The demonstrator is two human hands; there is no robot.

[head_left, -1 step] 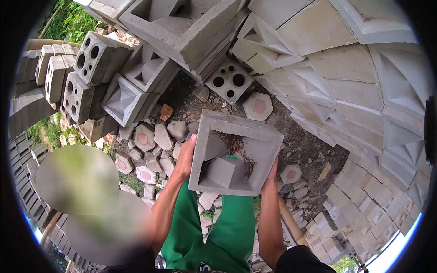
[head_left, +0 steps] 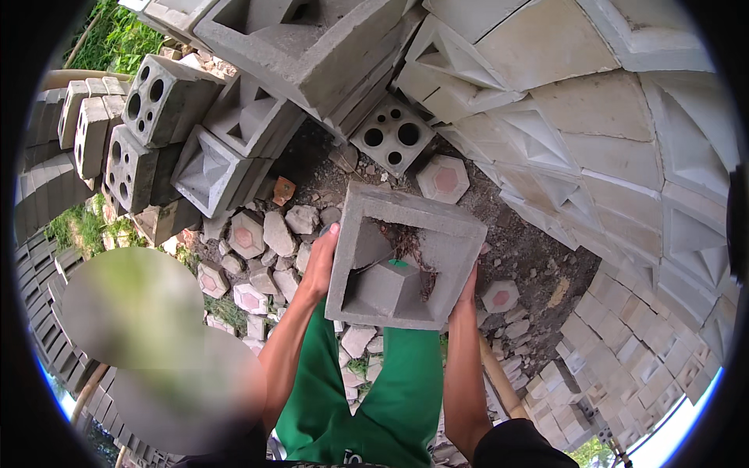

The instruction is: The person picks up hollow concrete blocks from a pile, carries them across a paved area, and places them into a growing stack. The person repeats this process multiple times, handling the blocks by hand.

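A square grey concrete ventilation block [head_left: 384,290] is held in front of my green trousers, its hollow face turned up toward me. Inside it are a raised wedge shape and a gap, with dry brown leaves and twigs caught in the recess. My left hand [head_left: 318,267] grips its left side, the thumb lying along the edge. On the opposite side my right hand [head_left: 466,293] is closed against the block, with most of its fingers hidden behind it.
Stacked hollow blocks [head_left: 214,175] and blocks with round holes [head_left: 133,168] stand to the left. A tall wall of pale blocks [head_left: 593,117] rises on the right. Broken stones [head_left: 278,234] and hexagonal pavers [head_left: 443,179] lie on the dirt, beside a holed block [head_left: 392,136].
The block has shifted very slightly away from me, with both hands still on it. Nothing else has visibly moved apart from a small shift of the view.
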